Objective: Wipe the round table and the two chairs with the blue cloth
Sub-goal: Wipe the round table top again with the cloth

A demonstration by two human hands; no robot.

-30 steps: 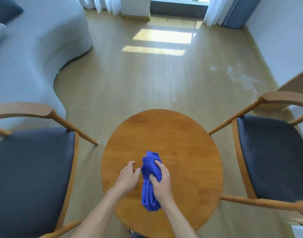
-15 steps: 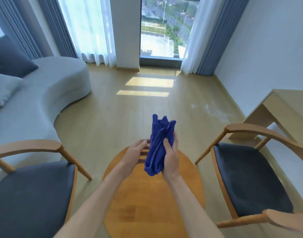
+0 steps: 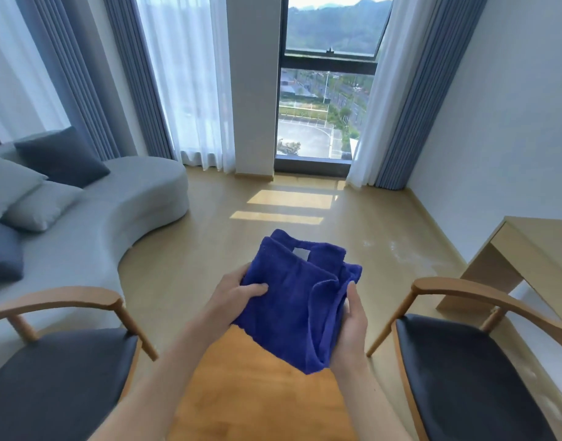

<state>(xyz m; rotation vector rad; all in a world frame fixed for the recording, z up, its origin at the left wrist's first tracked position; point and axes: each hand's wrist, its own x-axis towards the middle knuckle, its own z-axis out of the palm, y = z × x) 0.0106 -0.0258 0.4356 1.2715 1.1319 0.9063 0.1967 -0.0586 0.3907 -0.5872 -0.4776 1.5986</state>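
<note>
Round table point(image 3: 257, 399) directly below my forearms, only its near part in view. I hold the blue cloth point(image 3: 295, 307) in the air above it, not touching the wood. My left hand point(image 3: 233, 300) grips the cloth's left edge, thumb curled over the top face; my right hand point(image 3: 352, 326) pinches the bunched right side, thumb up along the fold. The cloth is partly spread between both hands, long side running away from me, white tag at the far edge (folds gather toward the right hand). Key relation: the tabletop lies straight down from the cloth, closer than either seat, so my guess is a downward press comes first. Left chair point(image 3: 60, 377) and right chair point(image 3: 483, 377) flank the table, about equally near each hand. Farther off: grey sofa point(image 3: 114, 211), desk point(image 3: 534, 249), window point(image 3: 324, 90).
</note>
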